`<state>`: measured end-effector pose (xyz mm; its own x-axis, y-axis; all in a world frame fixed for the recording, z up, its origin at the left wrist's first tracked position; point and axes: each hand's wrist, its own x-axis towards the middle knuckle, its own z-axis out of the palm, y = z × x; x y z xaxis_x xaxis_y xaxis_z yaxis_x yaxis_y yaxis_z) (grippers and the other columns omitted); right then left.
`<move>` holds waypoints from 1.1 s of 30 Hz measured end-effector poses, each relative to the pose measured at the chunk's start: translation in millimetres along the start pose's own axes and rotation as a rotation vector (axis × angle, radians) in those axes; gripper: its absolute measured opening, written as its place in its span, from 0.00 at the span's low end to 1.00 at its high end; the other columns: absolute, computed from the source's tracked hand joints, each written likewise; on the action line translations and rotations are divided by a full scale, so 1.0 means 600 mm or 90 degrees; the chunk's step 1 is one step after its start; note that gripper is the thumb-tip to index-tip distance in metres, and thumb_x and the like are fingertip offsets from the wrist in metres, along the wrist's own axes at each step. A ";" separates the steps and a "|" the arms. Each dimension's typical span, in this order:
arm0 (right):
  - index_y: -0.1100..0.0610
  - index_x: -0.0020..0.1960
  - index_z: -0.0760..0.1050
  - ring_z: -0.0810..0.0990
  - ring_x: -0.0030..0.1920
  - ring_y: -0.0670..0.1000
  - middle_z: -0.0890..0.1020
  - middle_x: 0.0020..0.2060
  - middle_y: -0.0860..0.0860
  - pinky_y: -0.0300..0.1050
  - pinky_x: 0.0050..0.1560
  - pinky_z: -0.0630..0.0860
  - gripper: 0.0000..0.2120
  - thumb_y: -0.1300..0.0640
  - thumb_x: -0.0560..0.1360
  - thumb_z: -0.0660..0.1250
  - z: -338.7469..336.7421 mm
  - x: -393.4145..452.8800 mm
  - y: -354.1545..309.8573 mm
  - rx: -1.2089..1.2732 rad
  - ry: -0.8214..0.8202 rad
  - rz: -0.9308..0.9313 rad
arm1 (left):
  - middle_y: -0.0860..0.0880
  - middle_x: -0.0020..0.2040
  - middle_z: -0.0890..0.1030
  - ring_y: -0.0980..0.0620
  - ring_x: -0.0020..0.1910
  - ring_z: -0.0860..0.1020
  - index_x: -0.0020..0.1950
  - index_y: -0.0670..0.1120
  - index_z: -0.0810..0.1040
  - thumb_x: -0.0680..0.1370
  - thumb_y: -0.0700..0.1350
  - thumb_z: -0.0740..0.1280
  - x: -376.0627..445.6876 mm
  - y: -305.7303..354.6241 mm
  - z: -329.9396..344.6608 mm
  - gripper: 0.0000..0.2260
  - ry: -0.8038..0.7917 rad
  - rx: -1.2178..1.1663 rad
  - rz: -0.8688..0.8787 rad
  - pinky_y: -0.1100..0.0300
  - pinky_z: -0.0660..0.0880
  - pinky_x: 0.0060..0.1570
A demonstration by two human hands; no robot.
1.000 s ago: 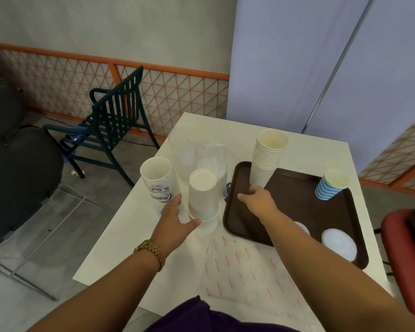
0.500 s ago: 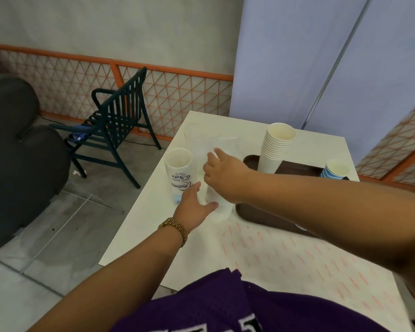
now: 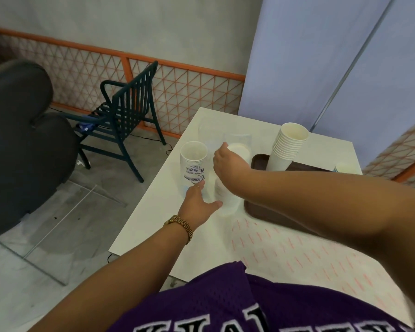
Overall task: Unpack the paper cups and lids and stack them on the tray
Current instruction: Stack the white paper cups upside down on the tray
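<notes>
An upside-down stack of white paper cups (image 3: 227, 202) stands on the white table (image 3: 153, 226), just left of the brown tray (image 3: 259, 161). My right hand (image 3: 230, 167) reaches across and is closed over the upper part of this stack. My left hand (image 3: 198, 200) lies at its base with fingers spread, the thumb touching the bottom rim. A printed cup stack (image 3: 193, 164) stands upright just beyond my left fingers. A tall stack of white cups (image 3: 288, 147) stands on the tray. A blue striped cup (image 3: 343, 167) shows only its rim behind my right arm.
A clear plastic sleeve (image 3: 237, 140) stands behind my right hand. White wrapping paper with red print (image 3: 285, 255) covers the near part of the table. A dark green chair (image 3: 127, 111) stands on the floor to the left, next to a dark rounded seat (image 3: 22, 130).
My right hand left the tray's edge, crossed to the left and closed on the upside-down cup stack. My left hand stayed at the stack's base. The view shifted closer.
</notes>
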<state>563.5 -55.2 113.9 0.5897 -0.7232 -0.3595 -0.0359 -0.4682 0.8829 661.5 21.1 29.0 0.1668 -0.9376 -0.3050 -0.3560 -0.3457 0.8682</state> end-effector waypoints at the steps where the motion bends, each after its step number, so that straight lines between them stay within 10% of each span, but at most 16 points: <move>1: 0.58 0.74 0.63 0.65 0.72 0.62 0.68 0.71 0.58 0.59 0.74 0.59 0.31 0.43 0.78 0.63 -0.003 -0.006 0.011 -0.011 0.016 0.006 | 0.50 0.76 0.62 0.47 0.75 0.63 0.78 0.49 0.58 0.72 0.49 0.75 0.002 0.002 0.001 0.39 -0.001 0.002 0.007 0.50 0.64 0.72; 16: 0.60 0.69 0.64 0.71 0.62 0.59 0.73 0.61 0.56 0.56 0.72 0.59 0.21 0.58 0.77 0.61 0.087 -0.112 0.172 0.241 0.117 0.185 | 0.49 0.76 0.62 0.47 0.74 0.63 0.78 0.50 0.55 0.66 0.54 0.79 0.038 0.070 0.052 0.48 0.033 0.070 0.059 0.50 0.63 0.71; 26: 0.53 0.69 0.62 0.73 0.57 0.54 0.72 0.57 0.49 0.53 0.51 0.75 0.39 0.55 0.65 0.79 0.289 -0.118 0.200 1.233 0.245 0.618 | 0.55 0.63 0.73 0.53 0.62 0.71 0.69 0.54 0.67 0.62 0.47 0.82 0.050 0.069 0.085 0.39 0.092 -0.019 0.110 0.55 0.71 0.63; 33: 0.53 0.72 0.58 0.72 0.63 0.54 0.72 0.65 0.51 0.53 0.60 0.75 0.45 0.52 0.64 0.81 0.359 -0.075 0.169 1.427 0.334 0.758 | 0.53 0.59 0.69 0.54 0.59 0.68 0.71 0.47 0.66 0.68 0.44 0.79 0.048 0.074 0.093 0.36 0.110 -0.012 0.077 0.57 0.69 0.59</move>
<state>359.4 -179.9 154.6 -0.2144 -0.9698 0.1166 -0.4261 -0.0146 -0.9046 599.4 -23.6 37.1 0.2796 -0.9515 -0.1283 -0.3662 -0.2292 0.9019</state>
